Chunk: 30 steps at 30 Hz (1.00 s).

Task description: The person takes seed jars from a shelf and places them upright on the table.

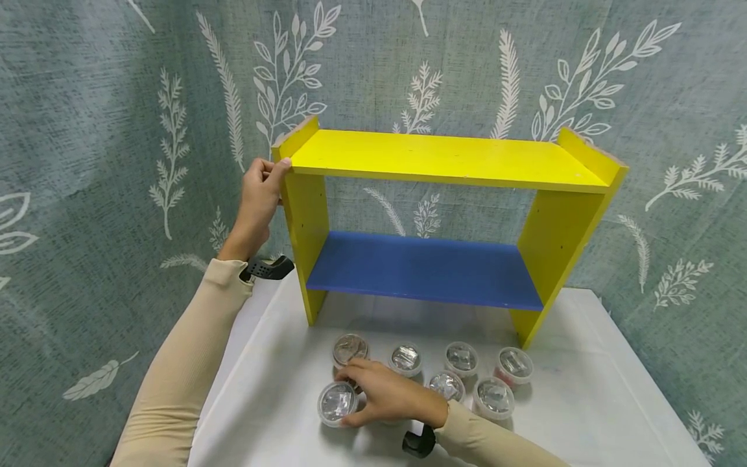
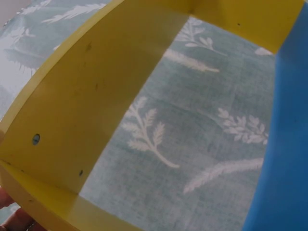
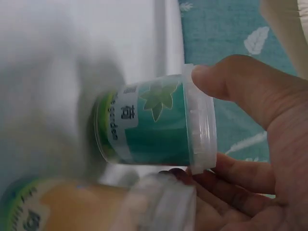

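At the upper left corner of a yellow and blue shelf unit (image 1: pixel 449 159), my left hand (image 1: pixel 259 198) grips the side panel, thumb on its front edge. The left wrist view shows the unit's yellow boards and blue board, with fingertips (image 2: pixel 18 219) at the lower left corner. My right hand (image 1: pixel 391 392) pinches the lid rim of a clear plastic tub (image 1: pixel 337 403) between thumb and fingers. That tub has a teal label with a green leaf in the right wrist view. Beside it is an orange-labelled tub (image 3: pixel 82 204); another tub (image 1: pixel 350 349) stands just behind the hand.
Several more lidded tubs stand in front of the unit and right of my right hand, among them one tub (image 1: pixel 494 397) and a red-tinted one (image 1: pixel 514 365). All are on a white-covered table (image 1: pixel 583 402). Leaf-patterned green cloth (image 1: pixel 373 65) hangs behind.
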Each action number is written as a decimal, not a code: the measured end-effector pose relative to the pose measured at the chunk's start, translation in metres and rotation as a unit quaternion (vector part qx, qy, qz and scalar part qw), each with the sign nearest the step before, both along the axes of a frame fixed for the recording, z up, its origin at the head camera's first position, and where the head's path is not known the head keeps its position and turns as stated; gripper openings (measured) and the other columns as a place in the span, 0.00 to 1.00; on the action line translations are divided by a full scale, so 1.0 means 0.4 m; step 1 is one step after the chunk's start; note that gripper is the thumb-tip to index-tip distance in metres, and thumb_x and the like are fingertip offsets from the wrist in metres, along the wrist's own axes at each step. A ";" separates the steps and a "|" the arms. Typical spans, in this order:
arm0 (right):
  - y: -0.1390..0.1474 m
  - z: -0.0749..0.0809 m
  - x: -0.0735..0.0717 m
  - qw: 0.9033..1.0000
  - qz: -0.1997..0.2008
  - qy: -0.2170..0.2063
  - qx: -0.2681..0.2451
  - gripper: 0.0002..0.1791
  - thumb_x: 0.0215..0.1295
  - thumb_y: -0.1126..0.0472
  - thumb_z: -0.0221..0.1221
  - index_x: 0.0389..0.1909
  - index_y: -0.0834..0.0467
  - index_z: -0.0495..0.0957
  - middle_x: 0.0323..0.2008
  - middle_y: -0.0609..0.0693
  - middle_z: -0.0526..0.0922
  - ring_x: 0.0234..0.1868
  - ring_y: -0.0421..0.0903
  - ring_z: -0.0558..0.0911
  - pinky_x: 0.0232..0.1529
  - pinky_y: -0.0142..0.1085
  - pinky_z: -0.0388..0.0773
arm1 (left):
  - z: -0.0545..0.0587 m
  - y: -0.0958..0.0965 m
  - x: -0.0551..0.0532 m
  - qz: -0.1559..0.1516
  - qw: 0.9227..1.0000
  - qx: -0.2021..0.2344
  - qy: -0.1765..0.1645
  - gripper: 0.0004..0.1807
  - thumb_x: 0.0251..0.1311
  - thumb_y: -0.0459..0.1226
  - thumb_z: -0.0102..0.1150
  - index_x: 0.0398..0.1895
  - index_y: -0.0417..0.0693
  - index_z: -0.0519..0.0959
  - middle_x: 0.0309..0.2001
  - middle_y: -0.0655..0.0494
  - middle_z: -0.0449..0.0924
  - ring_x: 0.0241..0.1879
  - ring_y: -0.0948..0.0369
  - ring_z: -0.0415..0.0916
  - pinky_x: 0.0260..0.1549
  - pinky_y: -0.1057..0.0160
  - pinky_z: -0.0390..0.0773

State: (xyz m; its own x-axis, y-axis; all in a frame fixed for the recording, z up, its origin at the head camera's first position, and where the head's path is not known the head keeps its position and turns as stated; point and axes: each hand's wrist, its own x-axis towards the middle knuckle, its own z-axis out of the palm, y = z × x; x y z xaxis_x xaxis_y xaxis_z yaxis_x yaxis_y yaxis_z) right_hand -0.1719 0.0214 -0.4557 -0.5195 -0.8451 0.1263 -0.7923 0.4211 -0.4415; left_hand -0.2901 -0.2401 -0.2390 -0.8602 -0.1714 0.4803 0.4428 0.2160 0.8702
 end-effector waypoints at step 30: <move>0.279 0.167 -0.088 0.987 -0.097 0.099 -0.086 0.26 0.63 0.53 0.73 0.61 0.51 0.80 0.58 0.46 0.79 0.61 0.47 0.77 0.60 0.49 0.75 | 0.019 -0.038 -0.005 -0.007 1.000 -0.026 0.005 0.18 0.74 0.55 0.53 0.43 0.52 0.68 0.42 0.55 0.69 0.40 0.58 0.70 0.40 0.60 0.73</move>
